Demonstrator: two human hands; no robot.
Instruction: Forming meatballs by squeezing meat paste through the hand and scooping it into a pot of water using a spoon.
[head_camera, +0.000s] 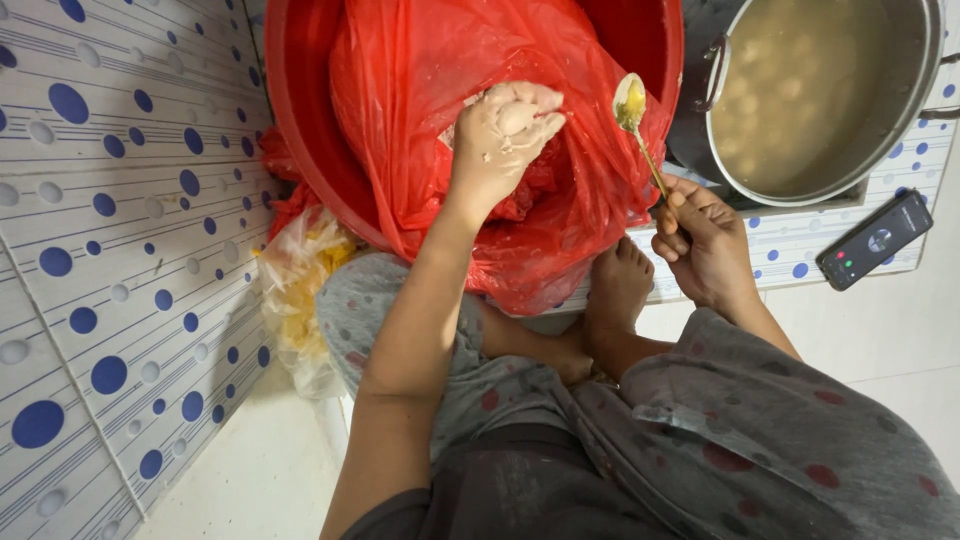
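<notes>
A pale, sticky lump of dough (517, 112) is squeezed in the left hand (497, 140), fingers curled shut around it and smeared with the same paste, right at upper centre of the frame over the crumpled red plastic bag (420, 90) that lines the big red plastic tub (300, 110). Just to the right of it, the bowl of a thin metal spoon (630, 103) loaded with yellowish filling is held up, so the dough lies left of the spoon tip and close, not quite touching as far as can be told. The spoon's long axis runs diagonally, bowl upper left, handle down to the right hand (703, 245), which is closed around the handle end.

Upper right, a large steel pot (925, 90) of cloudy liquid with pale round lumps is cut off by the frame edge. A dark smartphone (874, 239) lies on the dotted mat (100, 200). What's inside the bag can't be made out, and the clear bag of yellow stuff (300, 290) at lower left is half hidden by a knee.
</notes>
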